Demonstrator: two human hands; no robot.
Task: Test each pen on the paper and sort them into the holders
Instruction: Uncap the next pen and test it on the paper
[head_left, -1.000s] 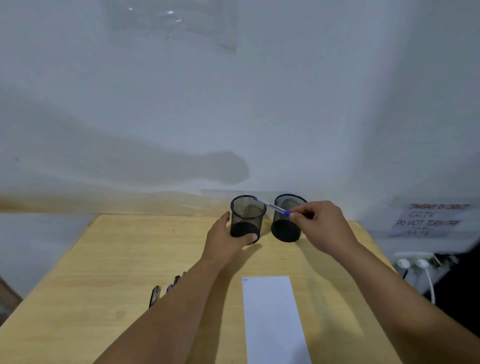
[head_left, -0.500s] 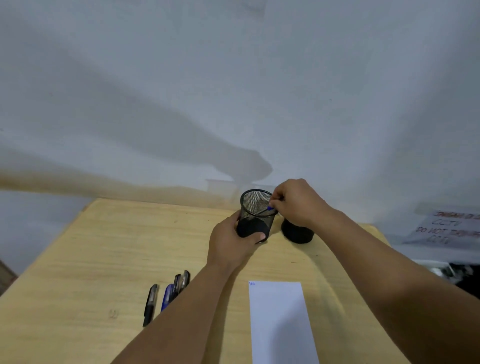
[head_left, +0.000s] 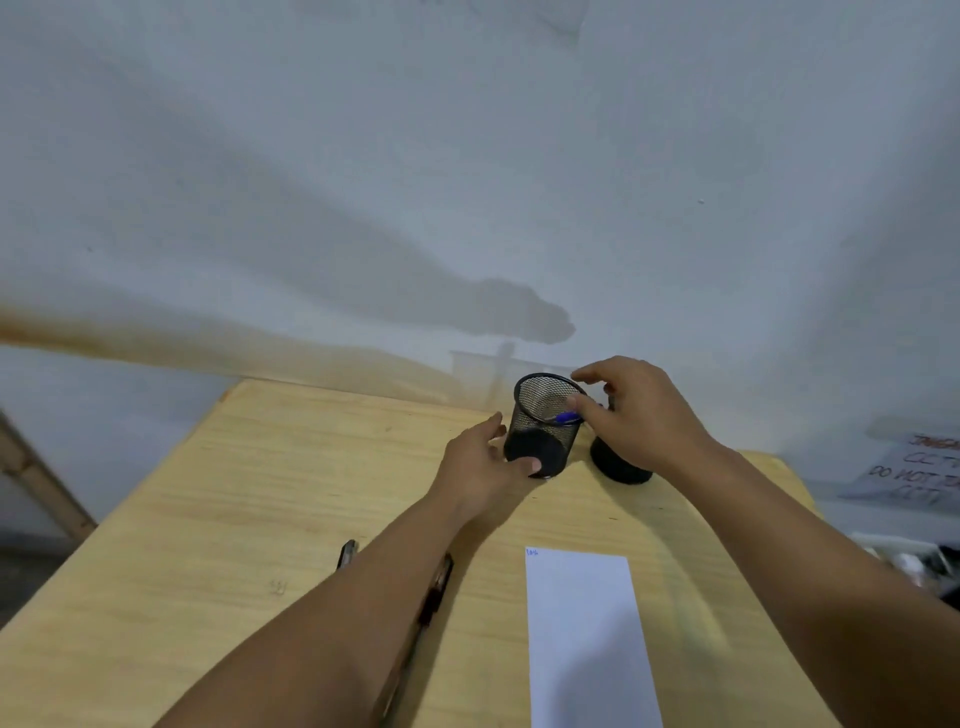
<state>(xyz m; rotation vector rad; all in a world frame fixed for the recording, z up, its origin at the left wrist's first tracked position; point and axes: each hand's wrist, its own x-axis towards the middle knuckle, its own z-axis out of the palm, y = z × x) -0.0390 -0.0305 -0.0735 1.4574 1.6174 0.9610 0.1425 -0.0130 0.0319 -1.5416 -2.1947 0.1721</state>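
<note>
Dropping the tested pen into the left holder.

Paper (head_left: 582, 623) lies nearest, under my right forearm; untested pens (head_left: 434, 587) peek from beneath my left arm. My left hand (head_left: 483, 467) grips the holder (head_left: 545, 426), tilted toward me. My right hand (head_left: 639, 415), fingers loose, hangs beside its rim; the pen (head_left: 567, 417) sits inside. Best steady the holder, then withdraw without catching the rim.

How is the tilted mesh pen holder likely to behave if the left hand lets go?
The mesh pen holder leans on its base edge, steadied by the left hand, so it would probably rock back or tip. Its open wire mesh suggests it is light. Being round, it might roll if it falls.
</note>
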